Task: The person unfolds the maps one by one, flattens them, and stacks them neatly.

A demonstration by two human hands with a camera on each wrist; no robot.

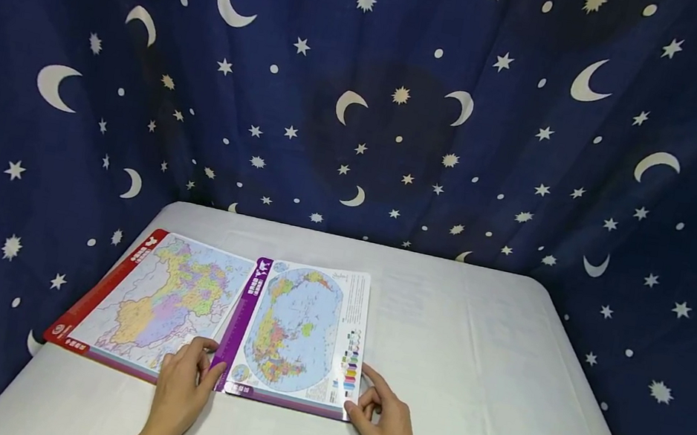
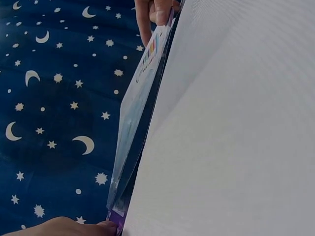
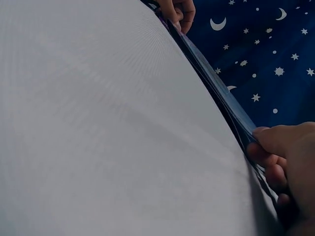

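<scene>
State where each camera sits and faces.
Head: worn there, facing forward and down at the purple-edged map; left hand, right hand visible.
Left wrist: worn there, facing along that map; left hand low, right hand high.
Right wrist: worn there, facing along that map; right hand low, left hand high.
Both wrist views share the starry cloth.

A dark blue moon-and-star curtain (image 1: 397,116) hangs behind a white table (image 1: 462,362).
</scene>
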